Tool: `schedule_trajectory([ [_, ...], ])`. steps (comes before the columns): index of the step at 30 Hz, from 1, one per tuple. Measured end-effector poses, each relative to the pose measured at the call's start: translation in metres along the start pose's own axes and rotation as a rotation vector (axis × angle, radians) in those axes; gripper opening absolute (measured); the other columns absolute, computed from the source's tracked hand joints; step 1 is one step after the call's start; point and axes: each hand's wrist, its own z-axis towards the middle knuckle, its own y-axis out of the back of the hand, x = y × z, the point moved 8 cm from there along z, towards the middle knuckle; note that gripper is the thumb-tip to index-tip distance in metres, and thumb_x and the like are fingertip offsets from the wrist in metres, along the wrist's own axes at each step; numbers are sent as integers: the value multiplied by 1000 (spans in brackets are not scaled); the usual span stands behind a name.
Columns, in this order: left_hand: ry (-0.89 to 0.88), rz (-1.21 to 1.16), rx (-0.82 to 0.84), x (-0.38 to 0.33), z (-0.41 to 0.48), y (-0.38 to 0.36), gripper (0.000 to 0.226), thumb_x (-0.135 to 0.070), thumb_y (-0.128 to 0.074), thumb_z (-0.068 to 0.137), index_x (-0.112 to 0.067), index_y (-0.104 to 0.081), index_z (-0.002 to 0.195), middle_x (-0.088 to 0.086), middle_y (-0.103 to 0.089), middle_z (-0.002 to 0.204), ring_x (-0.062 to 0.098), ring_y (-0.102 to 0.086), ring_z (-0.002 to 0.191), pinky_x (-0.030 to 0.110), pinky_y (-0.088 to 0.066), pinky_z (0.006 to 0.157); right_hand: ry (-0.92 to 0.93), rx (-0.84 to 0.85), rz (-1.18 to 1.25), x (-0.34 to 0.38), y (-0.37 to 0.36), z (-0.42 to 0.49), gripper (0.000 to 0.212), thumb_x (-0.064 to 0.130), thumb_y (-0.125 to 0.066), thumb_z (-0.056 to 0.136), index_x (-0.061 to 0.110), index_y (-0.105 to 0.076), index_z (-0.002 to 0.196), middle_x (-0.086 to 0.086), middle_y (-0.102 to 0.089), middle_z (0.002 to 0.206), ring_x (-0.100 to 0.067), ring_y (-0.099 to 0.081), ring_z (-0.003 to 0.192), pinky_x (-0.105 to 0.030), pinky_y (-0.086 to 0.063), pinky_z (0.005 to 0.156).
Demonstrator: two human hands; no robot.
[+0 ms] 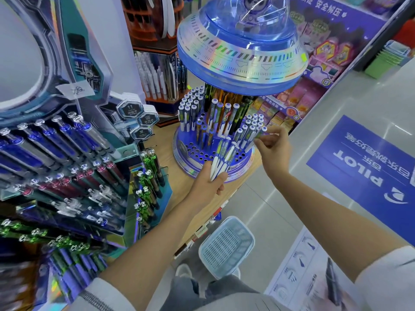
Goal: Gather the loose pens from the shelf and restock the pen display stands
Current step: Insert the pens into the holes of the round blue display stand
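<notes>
Just above the left hand (207,181), which grips them low, the pens (224,153) seem light, stiff and slick, while the right hand (272,149) pinches one pen (254,140) mid-barrel.

The wooden shelf (164,158) carries a round blue pen stand (190,151), a tiered pen rack (67,153) beside it and, seemingly, a darker stand (161,86) behind.

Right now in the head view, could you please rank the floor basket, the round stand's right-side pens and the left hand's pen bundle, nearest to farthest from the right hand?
1. Right-side pens in the round stand: the right hand pinches one.
2. Pen bundle, gripped by the left hand, to its left.
3. Basket, down on the floor.
</notes>
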Motion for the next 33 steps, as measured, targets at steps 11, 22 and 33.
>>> schedule_trajectory([
  [11, -7, -26, 4, 0, -6, 3, 13, -11, -52, 98, -6, -46, 108, 2, -51, 71, 6, -48, 56, 18, -44, 55, -188, 65, -137, -21, -15, -4, 21, 28, -74, 85, 13, -63, 95, 0, -64, 80, -10, -57, 69, -22, -47, 64],
  [22, -28, -38, -25, 1, -3, -6, 22, -10, -52, 98, 1, -46, 116, 11, -59, 92, 19, -57, 69, 27, -51, 57, -337, 712, 291, -14, -55, -58, 12, 20, -70, 85, 10, -65, 80, -5, -66, 80, -13, -63, 72, -21, -52, 70],
  [33, -44, -126, -39, 3, 2, 1, 21, -5, -49, 98, 1, -43, 118, 12, -59, 107, 24, -58, 76, 25, -56, 64, -84, -17, 148, -4, 7, -18, 8, 14, -68, 89, 11, -68, 97, -3, -72, 82, -14, -69, 77, -27, -54, 76],
])
